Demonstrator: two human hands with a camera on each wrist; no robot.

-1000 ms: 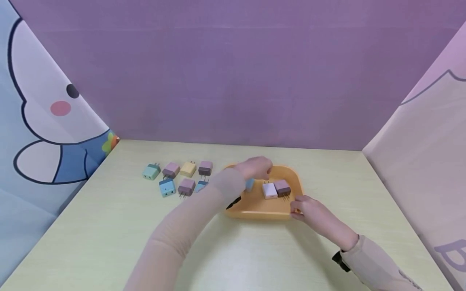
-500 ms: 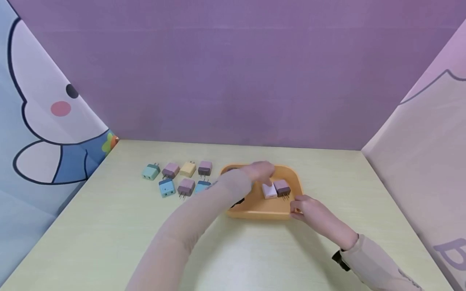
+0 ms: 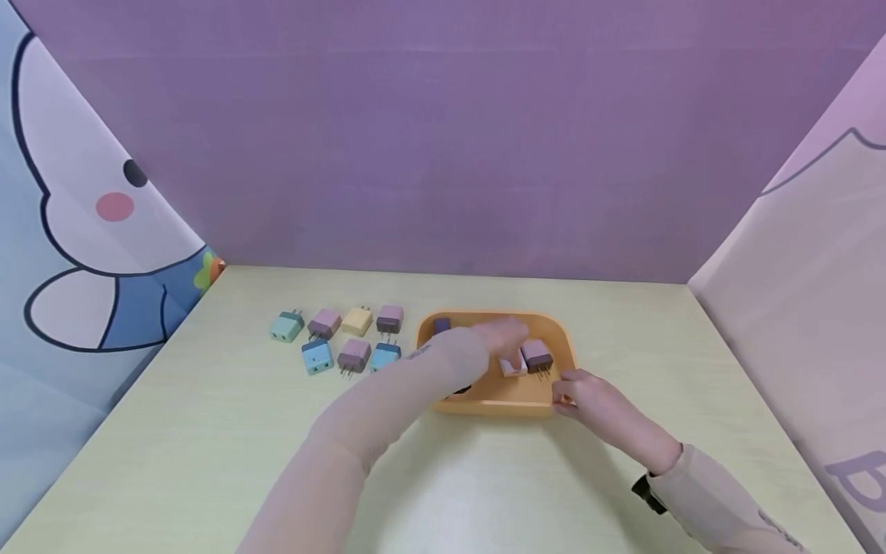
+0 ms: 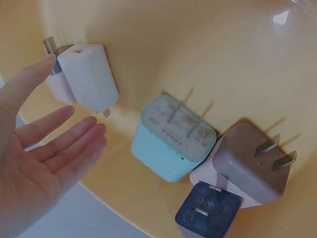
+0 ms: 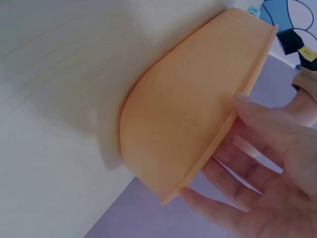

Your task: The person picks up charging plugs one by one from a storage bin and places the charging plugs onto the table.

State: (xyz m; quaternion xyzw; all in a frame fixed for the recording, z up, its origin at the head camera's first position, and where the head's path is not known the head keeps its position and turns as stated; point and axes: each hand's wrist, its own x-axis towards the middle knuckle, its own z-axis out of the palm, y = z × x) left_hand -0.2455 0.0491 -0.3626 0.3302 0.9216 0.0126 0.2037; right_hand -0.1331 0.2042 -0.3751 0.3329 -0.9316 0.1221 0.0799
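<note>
The left hand (image 3: 502, 336) spreads empty fingers beside the white charger (image 4: 89, 74), probably light, stiff and slick, best held by its sides, inside the orange tray (image 3: 493, 410), whose rim the right hand (image 3: 591, 402) pinches between its fingers.

Soft, even light washes over the table (image 3: 180, 462), paling to a sheen at the near middle, fuzzy shadows falling nearside of the tray (image 3: 494, 410). Dimmer in the left wrist view, where one hard white glint flares off the tray!
</note>
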